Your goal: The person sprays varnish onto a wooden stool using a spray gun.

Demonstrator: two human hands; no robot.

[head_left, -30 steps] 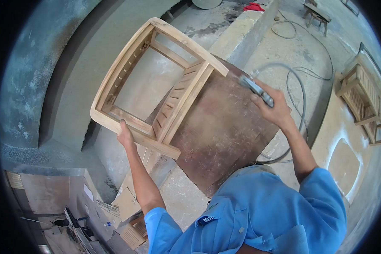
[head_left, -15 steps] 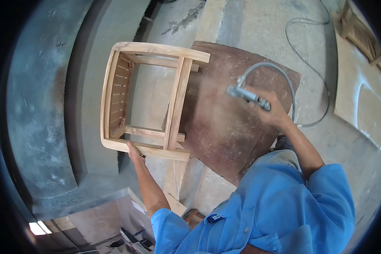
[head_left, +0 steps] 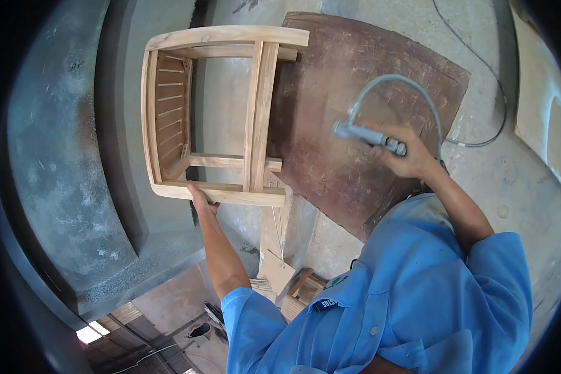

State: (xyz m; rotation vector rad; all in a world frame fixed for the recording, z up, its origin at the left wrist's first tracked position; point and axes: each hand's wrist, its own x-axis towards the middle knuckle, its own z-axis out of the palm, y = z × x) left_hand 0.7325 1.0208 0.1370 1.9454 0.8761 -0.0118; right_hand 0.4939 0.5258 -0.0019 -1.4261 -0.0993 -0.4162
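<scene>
My left hand grips the near rail of a bare wooden chair, its fingers wrapped round the wood. The chair is held with its slatted panel towards the left and its open frame towards the right. My right hand is closed round the handle of a grey metal spray gun, whose nozzle end points left at the chair, some way apart from it. From the gun's head a grey hose arches over and drops behind my right wrist.
Under the gun lies a worn brown board on the concrete floor. A thin dark hose curves across the floor at the upper right, near a pale sheet. Grey stained panels stand at the left. Wooden pieces lie near my body.
The chair and my left hand sit higher in the view, and the chair is turned slightly. The whole scene has shifted with my head. The gun stays in my right hand, pointing left.
</scene>
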